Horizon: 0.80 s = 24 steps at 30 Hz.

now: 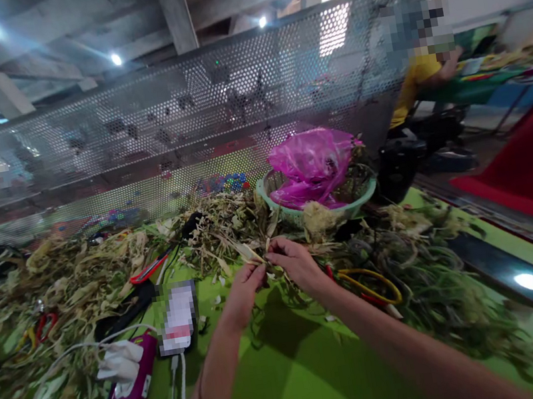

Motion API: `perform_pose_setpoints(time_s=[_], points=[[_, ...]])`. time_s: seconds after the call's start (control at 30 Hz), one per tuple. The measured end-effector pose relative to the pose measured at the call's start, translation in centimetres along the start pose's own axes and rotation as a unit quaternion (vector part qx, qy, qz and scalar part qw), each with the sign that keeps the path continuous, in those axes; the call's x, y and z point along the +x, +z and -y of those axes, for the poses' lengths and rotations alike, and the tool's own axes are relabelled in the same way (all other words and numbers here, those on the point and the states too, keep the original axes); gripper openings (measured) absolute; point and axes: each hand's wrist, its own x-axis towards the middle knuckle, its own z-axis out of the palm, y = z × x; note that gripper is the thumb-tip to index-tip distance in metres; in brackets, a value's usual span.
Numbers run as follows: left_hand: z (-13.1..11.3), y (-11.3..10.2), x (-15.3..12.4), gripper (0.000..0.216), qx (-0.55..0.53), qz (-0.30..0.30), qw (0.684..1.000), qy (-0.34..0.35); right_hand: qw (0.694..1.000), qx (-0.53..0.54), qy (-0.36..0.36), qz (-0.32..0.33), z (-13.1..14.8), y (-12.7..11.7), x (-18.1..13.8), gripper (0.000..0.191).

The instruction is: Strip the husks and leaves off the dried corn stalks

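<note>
Both hands meet over the green table, fingers pinched close together. My left hand is closed on a pale strip of dried husk that sticks up between the hands. My right hand pinches beside it, its fingertips partly hidden; it seems to grip the same piece. Behind the hands lies a heap of dry husk scraps. Yellow-handled scissors rest to the right of my right forearm, partly under plant strands. Left of my left hand is a phone with a white cable plugged in.
A green basket holds a pink plastic bag. Greenish strands cover the right side, near a dark phone-like slab. Leftward lie a tissue pack, an orange cutter and red-handled scissors. A perforated screen stands behind; a person sits right.
</note>
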Motion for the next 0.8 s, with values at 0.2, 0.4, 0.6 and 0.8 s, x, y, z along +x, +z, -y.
perform_pose_setpoints(time_s=[0.2, 0.4, 0.6, 0.8], points=[[-0.2, -0.1, 0.1, 0.025, 0.053, -0.015, 0.998, -0.020, 0.995, -0.074, -0.069, -0.011, 1.5, -2.0, 0.3, 0.018], [-0.2, 0.3, -0.1, 0.026, 0.090, 0.046, 0.995, -0.012, 0.974, -0.190, -0.112, 0.049, 2.0, -2.2, 0.2, 0.008], [-0.6, 0.5, -0.3, 0.029, 0.143, 0.041, 0.989, 0.015, 0.981, -0.168, -0.080, 0.058, 1.6, -1.8, 0.2, 0.004], [-1.1, 0.5, -0.3, 0.022, 0.155, 0.051, 0.985, 0.055, 0.980, -0.154, -0.121, 0.016, 0.9, -0.9, 0.0, 0.007]])
